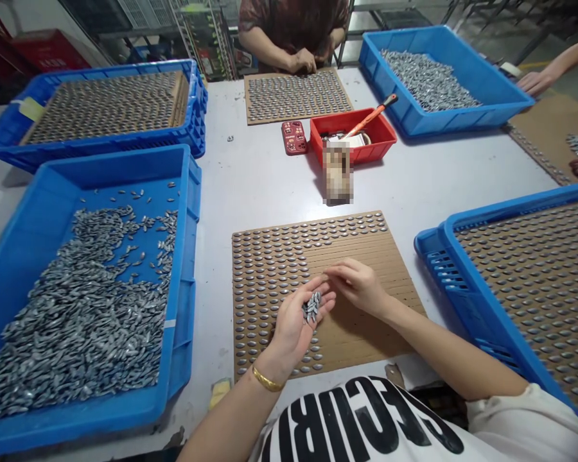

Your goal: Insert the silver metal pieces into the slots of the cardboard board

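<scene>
1. thing: pieces (312,307), small, grey, leaf-shaped; a small pile sits in the left palm, more lie in rows on the board (361,346) and loose in the left bin (182,256).
2. left hand (291,321): palm up, cupped over the board, fingers spread out rather than curled over; pile rests in the hollow, not pinched.
3. right hand (363,287): over the board, thumb and index close together near the left fingertips. can't tell if they pinch a piece; too small to see.
4. board: looks like cardboard with lines across it; rows fill the left side and the far edge, while the near right is bare. probably stiff enough flat, soft at the surface.
5. weight: each piece likely very light; a binful likely heavy.
6. feel: shiny, metal-looking, so probably hard, stiff and slick; not likely to break, though the finish might scratch.
7. hold: best across the fat middle, thumb and index on the long sides. tapered tips look poor to grab and would likely let it spin or slip.
8. palm pile: loose, so tilting would probably spill it; level and cupped suits it.
</scene>
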Available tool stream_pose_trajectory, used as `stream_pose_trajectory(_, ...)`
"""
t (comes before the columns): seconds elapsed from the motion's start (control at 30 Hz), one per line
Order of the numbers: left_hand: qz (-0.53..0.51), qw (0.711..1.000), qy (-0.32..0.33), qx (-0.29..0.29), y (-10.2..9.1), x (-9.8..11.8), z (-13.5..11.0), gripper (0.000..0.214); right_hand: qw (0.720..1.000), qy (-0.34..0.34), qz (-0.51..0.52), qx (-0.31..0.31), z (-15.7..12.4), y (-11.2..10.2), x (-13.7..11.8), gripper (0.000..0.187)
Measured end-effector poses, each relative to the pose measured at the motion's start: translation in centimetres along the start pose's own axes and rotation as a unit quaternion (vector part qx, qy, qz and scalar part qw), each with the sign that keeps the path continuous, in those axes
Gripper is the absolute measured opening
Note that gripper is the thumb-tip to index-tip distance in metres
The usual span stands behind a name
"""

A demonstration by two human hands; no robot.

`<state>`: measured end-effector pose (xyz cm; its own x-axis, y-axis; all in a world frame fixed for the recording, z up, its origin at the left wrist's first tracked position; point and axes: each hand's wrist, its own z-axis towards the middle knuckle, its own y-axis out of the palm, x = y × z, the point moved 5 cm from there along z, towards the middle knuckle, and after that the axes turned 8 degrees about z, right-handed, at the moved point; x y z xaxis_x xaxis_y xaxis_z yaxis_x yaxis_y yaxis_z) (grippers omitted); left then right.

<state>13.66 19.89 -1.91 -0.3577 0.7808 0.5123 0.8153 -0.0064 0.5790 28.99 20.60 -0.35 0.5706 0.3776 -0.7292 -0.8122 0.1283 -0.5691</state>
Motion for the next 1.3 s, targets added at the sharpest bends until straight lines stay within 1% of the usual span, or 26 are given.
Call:
stream_pose_trajectory(0.07,-0.012,1.000,-0.013,0.005,0.0,0.0,-0.1,0.033,0.998,0.012,-0.063,0.024,0.6,-0.9,2.3,0.018)
stream_pose_trajectory(0.13,-0.006,1.000,-0.017,0.015,0.0,0.1,-0.1,0.030,0.991,0.021,-0.126,0.032,1.4,-1.7,4.5,0.020)
stream_pose_trajectory(0.2,0.006,1.000,-0.022,0.019,-0.1,0.0,-0.2,0.023,0.987,0.021,-0.160,0.019,2.1,-2.1,6.1,0.023)
stream_pose_trajectory(0.27,0.013,0.999,-0.027,0.014,0.0,-0.1,-0.3,0.015,0.985,0.014,-0.173,0.000,2.6,-2.2,6.9,0.025)
stream_pose_trajectory(0.4,0.030,0.999,-0.028,-0.017,0.3,-0.2,-0.3,0.011,0.980,0.001,-0.199,-0.028,3.0,-1.8,7.0,0.026)
stream_pose_trajectory(0.5,0.046,0.998,-0.018,-0.032,0.5,-0.1,-0.3,0.018,0.969,0.002,-0.242,-0.048,3.0,-1.6,6.9,0.026)
stream_pose_trajectory(0.63,0.022,1.000,-0.013,-0.007,0.3,0.2,-0.2,0.027,0.961,0.004,-0.268,-0.071,3.0,-1.6,7.1,0.025)
stream_pose_trajectory(0.77,0.013,1.000,0.003,-0.005,0.2,0.4,-0.4,0.025,0.966,0.014,-0.248,-0.069,3.1,-1.7,7.1,0.025)
stream_pose_trajectory(0.87,0.016,1.000,0.015,-0.009,0.2,0.4,-0.5,0.017,0.982,0.039,-0.180,-0.031,3.0,-2.3,6.0,0.021)
stream_pose_trajectory(0.97,0.030,0.999,0.019,-0.018,0.2,0.3,-0.4,0.016,0.996,0.073,-0.050,-0.004,2.4,-2.6,3.5,0.019)
stream_pose_trajectory(1.03,0.038,0.999,0.027,-0.022,0.2,0.3,-0.3,0.018,0.995,0.093,0.041,-0.022,1.8,-2.3,1.4,0.017)
stream_pose_trajectory(1.1,0.038,0.998,0.037,-0.013,0.1,0.4,-0.1,0.021,0.988,0.097,0.106,-0.050,1.1,-1.8,-0.6,0.017)
stream_pose_trajectory(1.13,0.036,0.999,0.040,-0.005,0.0,0.4,0.0,0.023,0.987,0.087,0.122,-0.060,0.8,-1.6,-1.5,0.018)
stream_pose_trajectory(1.2,0.034,0.999,0.040,0.005,-0.1,0.3,0.2,0.024,0.990,0.042,0.115,-0.072,0.3,-1.3,-3.0,0.020)
stream_pose_trajectory(1.3,0.054,0.998,0.037,0.005,0.2,0.0,0.4,0.026,0.995,-0.042,0.047,-0.079,-0.3,-0.8,-4.3,0.023)
